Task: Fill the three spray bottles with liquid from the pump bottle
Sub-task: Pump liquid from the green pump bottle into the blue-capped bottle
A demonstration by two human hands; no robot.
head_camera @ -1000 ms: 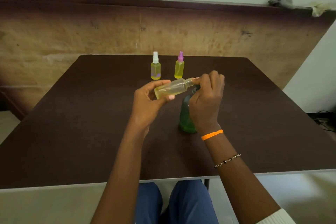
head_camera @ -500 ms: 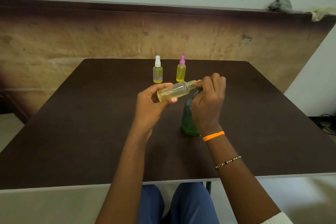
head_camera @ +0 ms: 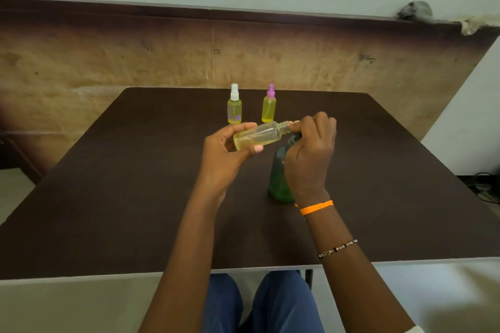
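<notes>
Here the left hand (head_camera: 227, 154) holds an uncapped spray bottle (head_camera: 259, 136) tilted nearly flat above the tabletop (head_camera: 135, 184), thumb and fingers wrapped round its body, with pale yellow liquid pooled along its lower side. The right hand (head_camera: 311, 154) sits curled over the top of the green pump bottle (head_camera: 278, 178), fingertips right at the open threaded neck; what they grip is hidden. Two capped bottles stand near the far edge, side by side: a white-topped bottle (head_camera: 234, 105) and a pink-topped bottle (head_camera: 269, 104), both yellow-filled.
</notes>
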